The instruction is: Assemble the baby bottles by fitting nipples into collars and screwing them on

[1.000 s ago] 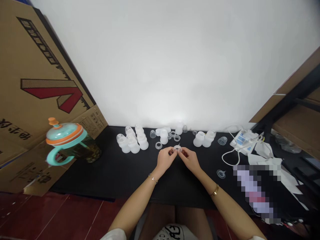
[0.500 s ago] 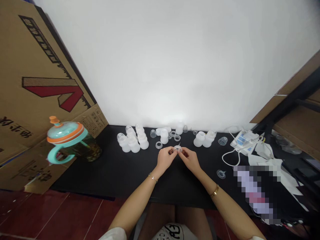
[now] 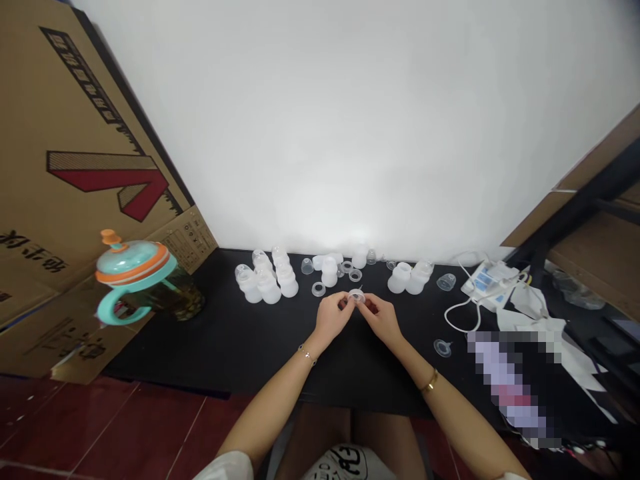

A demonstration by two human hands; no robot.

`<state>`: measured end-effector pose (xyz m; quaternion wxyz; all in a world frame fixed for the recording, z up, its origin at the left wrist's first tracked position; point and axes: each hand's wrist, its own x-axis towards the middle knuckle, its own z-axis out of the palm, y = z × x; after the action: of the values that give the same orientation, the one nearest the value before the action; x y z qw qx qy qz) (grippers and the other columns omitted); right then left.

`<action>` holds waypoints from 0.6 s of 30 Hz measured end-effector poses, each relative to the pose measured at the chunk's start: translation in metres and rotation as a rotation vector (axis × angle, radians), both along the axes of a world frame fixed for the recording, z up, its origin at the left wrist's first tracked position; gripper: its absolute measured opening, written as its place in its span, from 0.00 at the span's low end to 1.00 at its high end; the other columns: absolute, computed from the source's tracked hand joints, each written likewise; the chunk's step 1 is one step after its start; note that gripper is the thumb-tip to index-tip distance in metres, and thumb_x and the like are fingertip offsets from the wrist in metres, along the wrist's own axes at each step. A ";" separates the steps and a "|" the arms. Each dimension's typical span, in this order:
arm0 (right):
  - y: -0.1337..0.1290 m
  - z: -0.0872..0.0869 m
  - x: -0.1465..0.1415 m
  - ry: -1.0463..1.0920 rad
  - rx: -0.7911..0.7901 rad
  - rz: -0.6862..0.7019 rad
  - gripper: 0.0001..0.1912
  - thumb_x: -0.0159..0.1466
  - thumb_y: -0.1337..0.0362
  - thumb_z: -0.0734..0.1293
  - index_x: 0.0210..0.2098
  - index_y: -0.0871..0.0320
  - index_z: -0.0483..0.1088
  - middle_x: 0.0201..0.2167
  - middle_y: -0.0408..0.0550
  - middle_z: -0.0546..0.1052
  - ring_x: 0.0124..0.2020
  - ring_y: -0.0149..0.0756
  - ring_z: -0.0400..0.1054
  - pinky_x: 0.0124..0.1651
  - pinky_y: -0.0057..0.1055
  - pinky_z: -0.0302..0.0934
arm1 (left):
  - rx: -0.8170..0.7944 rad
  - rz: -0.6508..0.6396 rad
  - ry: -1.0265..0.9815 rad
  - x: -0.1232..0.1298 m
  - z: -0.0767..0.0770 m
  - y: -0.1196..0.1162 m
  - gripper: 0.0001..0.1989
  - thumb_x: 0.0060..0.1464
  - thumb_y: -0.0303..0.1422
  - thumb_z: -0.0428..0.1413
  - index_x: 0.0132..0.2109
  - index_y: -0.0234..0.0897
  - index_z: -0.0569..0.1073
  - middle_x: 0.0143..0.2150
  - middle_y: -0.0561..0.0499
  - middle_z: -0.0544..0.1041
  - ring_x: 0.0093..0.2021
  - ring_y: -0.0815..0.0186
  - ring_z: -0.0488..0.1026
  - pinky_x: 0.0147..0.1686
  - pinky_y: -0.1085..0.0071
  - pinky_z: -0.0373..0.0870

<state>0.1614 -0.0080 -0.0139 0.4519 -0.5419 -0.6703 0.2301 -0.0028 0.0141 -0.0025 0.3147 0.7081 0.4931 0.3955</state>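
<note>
In front of me, a translucent bottle collar ring [image 3: 357,294] is pinched between my two hands, a thin clear tip, seemingly a teat's, poking up from it. My left hand [image 3: 332,315] has its thumb and fingers closed on the ring's left side. On its right side, my right hand [image 3: 381,317] grips likewise. Loose collar rings [image 3: 319,289] lie just beyond my left hand, near a small white baby bottle [image 3: 329,273]. To the right, a clear silicone teat [image 3: 443,348] rests on the black table [image 3: 240,347].
Several capped baby bottles [image 3: 269,288] stand at left; two more bottles [image 3: 400,279] are at right. A clear dome cap [image 3: 446,282] sits near a white cabled device [image 3: 487,283]. A large tea jug [image 3: 150,283] and cardboard box [image 3: 100,167] occupy the left side.
My hands stay almost in place, still pinching the ring. The whole view has shifted very slightly; nothing on the table has visibly moved.
</note>
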 end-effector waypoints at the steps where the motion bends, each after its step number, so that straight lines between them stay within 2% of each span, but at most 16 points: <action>1: 0.000 0.000 0.000 -0.004 0.000 -0.001 0.17 0.67 0.51 0.65 0.37 0.58 0.77 0.22 0.42 0.72 0.23 0.32 0.64 0.26 0.27 0.56 | 0.001 0.004 -0.001 0.000 0.000 0.000 0.15 0.61 0.40 0.52 0.34 0.37 0.79 0.28 0.52 0.76 0.29 0.67 0.70 0.31 0.72 0.60; 11: 0.000 -0.002 -0.001 -0.002 -0.011 0.016 0.16 0.67 0.51 0.65 0.36 0.57 0.76 0.22 0.42 0.71 0.23 0.33 0.63 0.26 0.28 0.56 | 0.002 0.016 0.005 -0.002 0.005 -0.001 0.16 0.60 0.40 0.52 0.31 0.37 0.78 0.25 0.54 0.73 0.27 0.68 0.66 0.29 0.73 0.56; 18: -0.002 0.001 -0.001 0.005 -0.010 0.013 0.19 0.67 0.48 0.64 0.36 0.57 0.77 0.22 0.42 0.71 0.23 0.33 0.63 0.26 0.28 0.56 | -0.014 0.022 0.016 -0.001 0.006 -0.003 0.16 0.60 0.41 0.52 0.31 0.37 0.77 0.25 0.54 0.72 0.27 0.68 0.66 0.30 0.73 0.58</action>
<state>0.1603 -0.0096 -0.0127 0.4493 -0.5390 -0.6716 0.2377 -0.0037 0.0116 0.0040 0.3115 0.7035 0.5060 0.3899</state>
